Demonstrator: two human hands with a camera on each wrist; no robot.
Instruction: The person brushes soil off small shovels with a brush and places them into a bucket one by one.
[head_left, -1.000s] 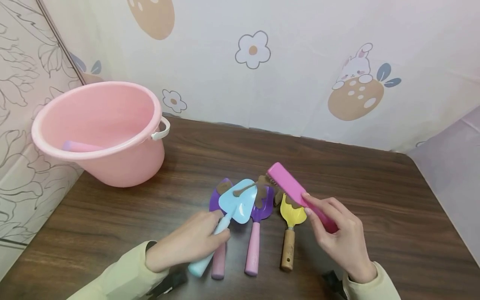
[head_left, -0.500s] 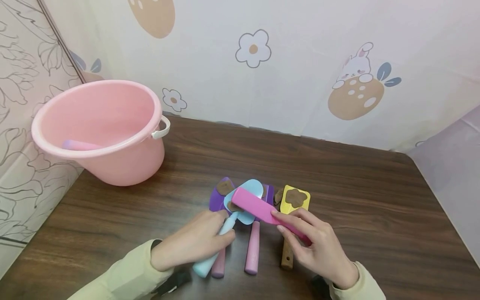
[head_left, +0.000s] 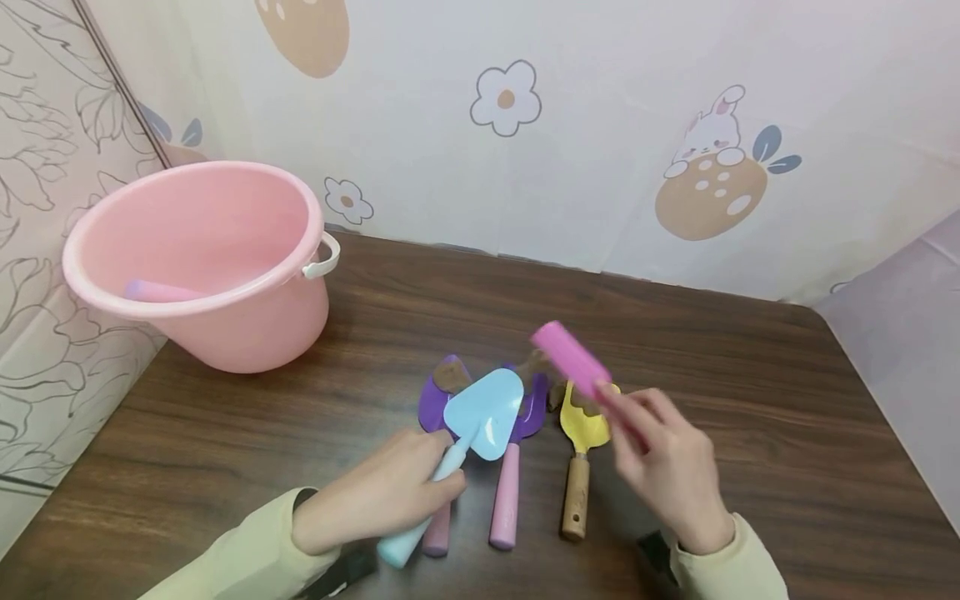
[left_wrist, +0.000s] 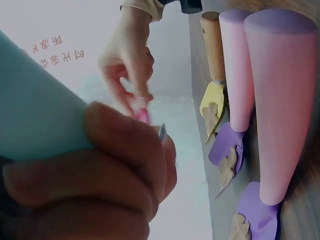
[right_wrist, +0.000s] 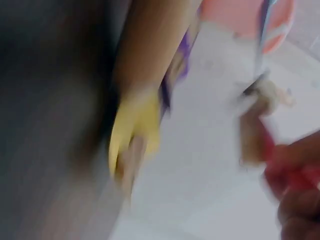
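My left hand grips a light blue hand trowel by its handle, the blade held over two purple trowels. In my right hand is a pink brush, slightly blurred, its head up and right of the blue blade. Brown material shows between brush head and blade. Beneath lie the left purple trowel and the right purple trowel, both pink-handled and partly covered. Right of them lies a yellow trowel with a wooden handle. Brown flat patches sit on these blades.
A pink bucket with a white handle stands at the back left. Inside it lies a pink and lilac handle. The dark wooden table meets a patterned wall covering behind.
My right hand swept the brush left across the blue blade, then back up and right. The brown strip that lay on the blue blade no longer shows there; the trowel has shifted slightly.
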